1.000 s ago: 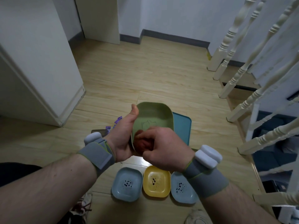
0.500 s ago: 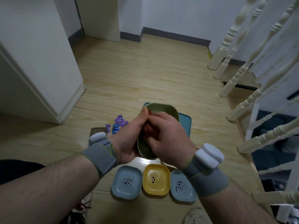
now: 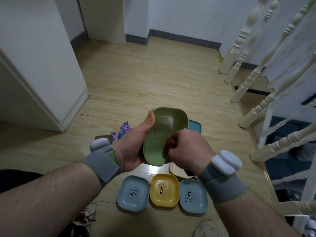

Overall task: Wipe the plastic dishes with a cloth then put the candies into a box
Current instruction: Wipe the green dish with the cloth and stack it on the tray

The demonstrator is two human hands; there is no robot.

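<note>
My left hand [image 3: 135,144] grips a green plastic dish [image 3: 164,130] by its left rim, thumb on top, tilting its inside towards me above the floor. My right hand [image 3: 186,147] clutches a reddish cloth [image 3: 171,142] against the dish's lower right inside. On the floor below lie three stained dishes in a row: a blue one [image 3: 133,193], a yellow one [image 3: 164,189] and another blue one [image 3: 193,196]. A cream dish [image 3: 176,170] peeks out behind them. Purple and blue wrapped candies [image 3: 123,130] lie to the left. A teal box [image 3: 195,125] sits behind the green dish, mostly hidden.
White stair balusters [image 3: 266,100] rise on the right, with a wooden step [image 3: 251,81] behind them. A white wall corner [image 3: 65,93] stands at left. My shoes [image 3: 206,228] show at the bottom edge. A dark flat thing [image 3: 102,138] lies by the candies.
The green dish tipped down while the cloth rubbed its upper part, then tilted back up. My right hand with the cloth slid to the dish's lower right.
</note>
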